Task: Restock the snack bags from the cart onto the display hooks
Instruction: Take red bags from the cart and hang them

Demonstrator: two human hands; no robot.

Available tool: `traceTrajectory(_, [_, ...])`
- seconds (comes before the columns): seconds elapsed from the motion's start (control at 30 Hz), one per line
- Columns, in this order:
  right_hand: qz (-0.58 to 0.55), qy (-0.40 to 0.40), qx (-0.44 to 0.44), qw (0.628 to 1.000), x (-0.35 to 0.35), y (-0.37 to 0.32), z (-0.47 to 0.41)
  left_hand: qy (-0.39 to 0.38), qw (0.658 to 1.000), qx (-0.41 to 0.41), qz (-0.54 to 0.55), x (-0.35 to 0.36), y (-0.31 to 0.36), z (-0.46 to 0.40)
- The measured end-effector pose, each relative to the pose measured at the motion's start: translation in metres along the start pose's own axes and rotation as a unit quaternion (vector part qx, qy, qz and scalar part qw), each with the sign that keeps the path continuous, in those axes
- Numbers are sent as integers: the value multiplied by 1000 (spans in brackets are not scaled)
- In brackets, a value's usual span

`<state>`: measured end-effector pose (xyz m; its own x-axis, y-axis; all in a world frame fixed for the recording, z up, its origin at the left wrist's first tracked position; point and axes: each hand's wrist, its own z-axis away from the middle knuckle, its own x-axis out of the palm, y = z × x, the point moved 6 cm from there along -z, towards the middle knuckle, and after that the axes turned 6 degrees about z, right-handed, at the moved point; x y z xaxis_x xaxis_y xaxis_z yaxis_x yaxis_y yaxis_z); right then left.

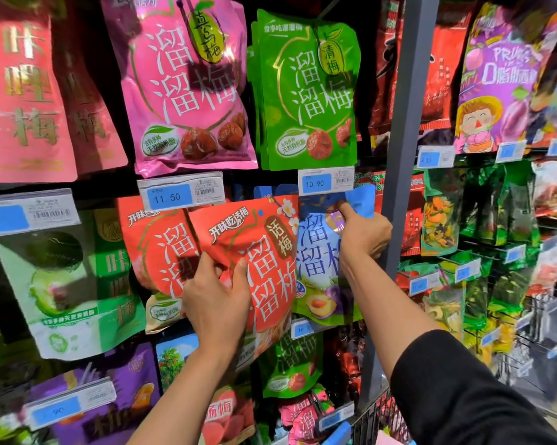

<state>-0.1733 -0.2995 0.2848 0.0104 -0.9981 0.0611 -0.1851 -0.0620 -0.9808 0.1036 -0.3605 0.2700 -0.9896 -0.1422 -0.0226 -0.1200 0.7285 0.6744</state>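
My left hand (216,300) grips an orange-red snack bag (264,252) by its lower left part and holds it tilted in front of the middle row of hooks. A second orange-red bag (157,248) hangs just behind it to the left. My right hand (362,232) pinches the top of a blue snack bag (319,261) that hangs right of the orange one, index finger up near the bag's blue header. The hook itself is hidden behind the bags and the 10.90 price tag (325,180).
Pink bags (187,85) and green bags (306,91) hang in the row above. A grey upright post (405,123) divides this bay from the shelves at the right. Part of the wire cart (376,419) shows at the bottom. More bags hang below.
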Motion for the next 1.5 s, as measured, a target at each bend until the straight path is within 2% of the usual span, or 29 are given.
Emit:
traceTrajectory(0.33, [-62, -62, -21, 996, 21, 3, -6, 10, 1000, 22, -19, 2, -2, -3])
traceTrajectory(0.5, [73, -52, -45, 995, 32, 4, -11, -7, 999, 14, -38, 7, -9, -7])
traceTrajectory(0.67, [182, -118, -72, 974, 52, 28, -13, -13, 999, 1, -45, 4, -22, -3])
traceTrajectory(0.8, [225, -130, -65, 963, 65, 39, -16, -6, 998, -18, -63, -2, -30, 2])
traceTrajectory(0.97, [251, -137, -48, 957, 85, 41, -21, -8, 999, -40, -33, -12, -44, 8])
traceTrajectory(1.07, [241, -47, -147, 958, 71, 37, 5, -17, 996, -92, 5, -20, -60, 11])
traceTrajectory(1.1, [199, -20, -199, 959, 67, 32, 20, -20, 994, -103, 21, -23, -66, 13])
traceTrajectory(1.13, [138, -29, -231, 963, 66, 29, 35, -22, 993, -112, 35, -27, -72, 13])
traceTrajectory(1.17, [69, -85, -235, 966, 71, 27, 50, -25, 992, -117, 49, -30, -77, 14])
traceTrajectory(1.2, [5, -178, -207, 962, 79, 24, 65, -26, 990, -122, 61, -33, -82, 15])
traceTrajectory(1.23, [-57, -289, -141, 945, 89, 23, 82, -25, 989, -129, 70, -37, -87, 16])
traceTrajectory(1.27, [-116, -394, -59, 910, 98, 22, 100, -23, 987, -137, 80, -40, -90, 16])
traceTrajectory(1.33, [-154, -526, 43, 836, 106, 20, 130, -21, 981, -157, 110, -48, -94, 18])
traceTrajectory(1.4, [-129, -580, 59, 802, 108, 20, 145, -20, 978, -168, 125, -57, -94, 18])
traceTrajectory(1.5, [-102, -588, 54, 800, 110, 17, 155, -25, 969, -193, 150, -66, -97, 17])
